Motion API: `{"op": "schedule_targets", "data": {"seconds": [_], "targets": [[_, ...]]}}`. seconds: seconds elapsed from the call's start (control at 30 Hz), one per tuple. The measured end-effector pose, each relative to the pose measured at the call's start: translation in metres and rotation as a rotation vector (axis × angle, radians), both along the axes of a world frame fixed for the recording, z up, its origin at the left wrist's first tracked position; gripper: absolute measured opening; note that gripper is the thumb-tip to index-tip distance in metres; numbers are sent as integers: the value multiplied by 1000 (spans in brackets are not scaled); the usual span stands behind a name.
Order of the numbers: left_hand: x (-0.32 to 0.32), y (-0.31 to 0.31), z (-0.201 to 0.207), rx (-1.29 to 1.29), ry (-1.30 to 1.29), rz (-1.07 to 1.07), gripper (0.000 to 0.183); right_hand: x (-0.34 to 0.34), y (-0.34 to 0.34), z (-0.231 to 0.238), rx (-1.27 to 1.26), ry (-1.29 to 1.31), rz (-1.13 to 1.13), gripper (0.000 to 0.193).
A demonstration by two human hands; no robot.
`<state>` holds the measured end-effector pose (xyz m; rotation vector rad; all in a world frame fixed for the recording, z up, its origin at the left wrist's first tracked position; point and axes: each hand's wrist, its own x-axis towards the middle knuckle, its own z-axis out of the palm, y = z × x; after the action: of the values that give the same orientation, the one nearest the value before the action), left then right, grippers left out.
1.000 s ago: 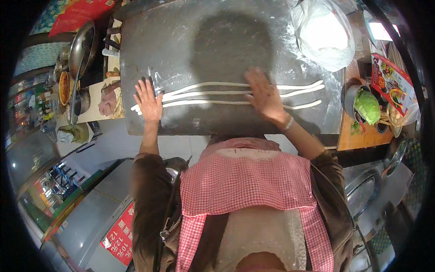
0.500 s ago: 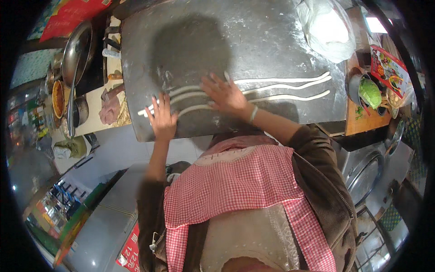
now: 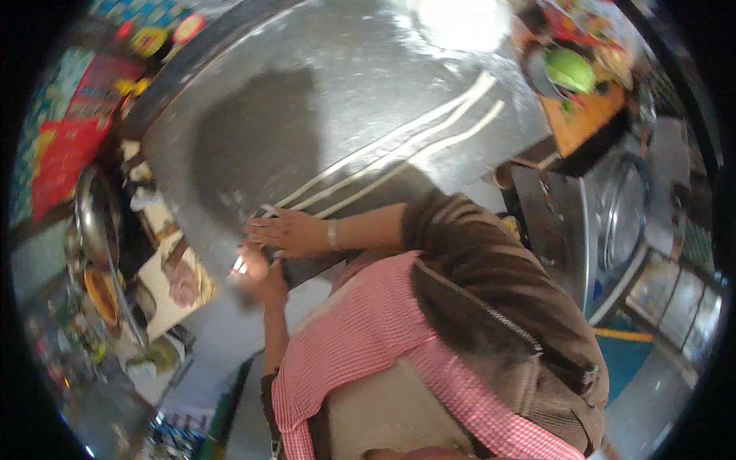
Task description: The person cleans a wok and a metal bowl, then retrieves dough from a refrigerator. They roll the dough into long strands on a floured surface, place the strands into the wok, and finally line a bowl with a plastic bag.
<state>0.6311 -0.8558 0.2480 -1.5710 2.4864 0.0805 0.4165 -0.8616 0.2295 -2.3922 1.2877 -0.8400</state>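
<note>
Three long pale dough ropes [image 3: 481, 83] run slantwise over the dark, flour-dusted worktop [image 3: 330, 77], from the upper right down to my hands. Their near ends pass under my right hand [image 3: 295, 232], which lies palm down with its fingers stretched out at the table's near left edge. Just below it, my left hand [image 3: 261, 276] is curled at that edge, with a white bit of dough showing at its fingers. Blur and overlap hide how many rope ends it holds.
A white plastic bag [image 3: 464, 23] sits on the far side. Right of the table, a green cabbage [image 3: 570, 70] stands in a pot by an orange board [image 3: 586, 115]. At left are a large metal pan [image 3: 98, 218] and a pinkish cloth [image 3: 182, 282].
The view has turned, so the table now slants. My right hand has slid left along the dough ropes to meet the left. My left hand has gone from lying flat to curled on the dough ends.
</note>
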Motion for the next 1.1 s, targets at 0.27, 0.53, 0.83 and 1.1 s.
{"op": "schedule_targets", "data": {"seconds": [0.27,0.53,0.83,1.1], "targets": [[9,-8,-1,-141,-83,-76,71,-34,18,-13,-3,158,-89,80],[-16,-65,26,-197,76,6,71,-256,18,44,231,382,-691,73],[-230,-54,16,-46,337,-350,91,-326,89,21,319,400,-833,74],[-348,23,20,164,341,-615,93,-346,146,26,282,291,-771,73]]}}
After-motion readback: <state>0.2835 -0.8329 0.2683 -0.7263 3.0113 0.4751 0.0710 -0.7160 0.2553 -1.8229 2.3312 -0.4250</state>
